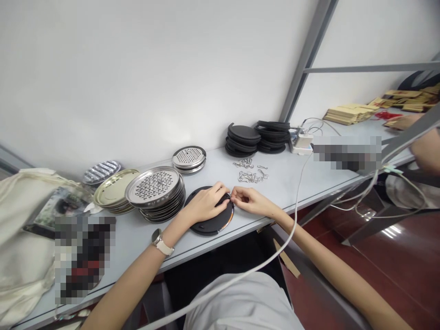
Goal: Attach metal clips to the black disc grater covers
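Observation:
A round black disc (209, 222) with a shiny metal rim lies flat on the grey table (302, 183) in front of me. My left hand (205, 202) rests on top of it, fingers curled and pressing down near its right edge. My right hand (249, 200) meets it there, fingers pinched on a small metal clip at the disc's rim. A loose pile of small metal clips (251, 175) lies just beyond my hands.
Left of the disc stands a stack of perforated metal plates (156, 192), with gold plates (113, 192) and more metal plates (189, 158) behind. Black discs (257, 136) are stacked by the wall. A white cable (299, 192) hangs across. A cloth bag (20, 238) lies far left.

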The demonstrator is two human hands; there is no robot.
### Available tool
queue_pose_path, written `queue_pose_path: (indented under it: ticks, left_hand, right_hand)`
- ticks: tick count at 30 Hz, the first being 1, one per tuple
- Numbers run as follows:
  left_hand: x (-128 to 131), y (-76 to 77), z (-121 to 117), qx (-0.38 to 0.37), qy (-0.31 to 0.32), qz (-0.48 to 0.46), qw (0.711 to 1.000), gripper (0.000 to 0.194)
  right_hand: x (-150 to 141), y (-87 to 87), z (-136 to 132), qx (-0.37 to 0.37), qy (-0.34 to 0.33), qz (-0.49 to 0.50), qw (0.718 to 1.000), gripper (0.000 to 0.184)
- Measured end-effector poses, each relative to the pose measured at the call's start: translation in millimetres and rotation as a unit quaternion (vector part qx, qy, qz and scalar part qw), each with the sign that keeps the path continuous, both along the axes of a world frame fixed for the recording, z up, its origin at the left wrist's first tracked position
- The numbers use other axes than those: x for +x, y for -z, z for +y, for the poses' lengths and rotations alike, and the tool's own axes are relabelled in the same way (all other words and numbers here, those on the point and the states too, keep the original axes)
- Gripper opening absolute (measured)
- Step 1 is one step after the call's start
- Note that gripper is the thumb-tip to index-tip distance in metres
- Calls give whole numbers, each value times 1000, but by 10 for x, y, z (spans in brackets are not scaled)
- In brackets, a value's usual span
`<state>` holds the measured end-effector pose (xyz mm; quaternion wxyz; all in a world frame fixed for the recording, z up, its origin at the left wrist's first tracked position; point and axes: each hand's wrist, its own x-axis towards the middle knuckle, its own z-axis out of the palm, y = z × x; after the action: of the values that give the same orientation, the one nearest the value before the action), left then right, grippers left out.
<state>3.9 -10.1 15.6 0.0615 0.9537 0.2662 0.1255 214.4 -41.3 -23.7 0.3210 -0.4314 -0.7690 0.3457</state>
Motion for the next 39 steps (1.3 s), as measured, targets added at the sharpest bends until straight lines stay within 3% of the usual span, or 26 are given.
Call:
queue_pose_path:
  ticks: [11,21,39]
  left_hand:
    - [5,-10,-5,12,-4,11,1000,20]
    - [-4,10,5,8,1,5,1000,23]
    - [-11,29,19,-10,31,-30,999,23]
  right_hand:
    - [19,33,34,-6,0,30,1000,22]
    - [3,7,20,15,15,-50,999,32]
    - [10,16,11,28,9,-53,998,27]
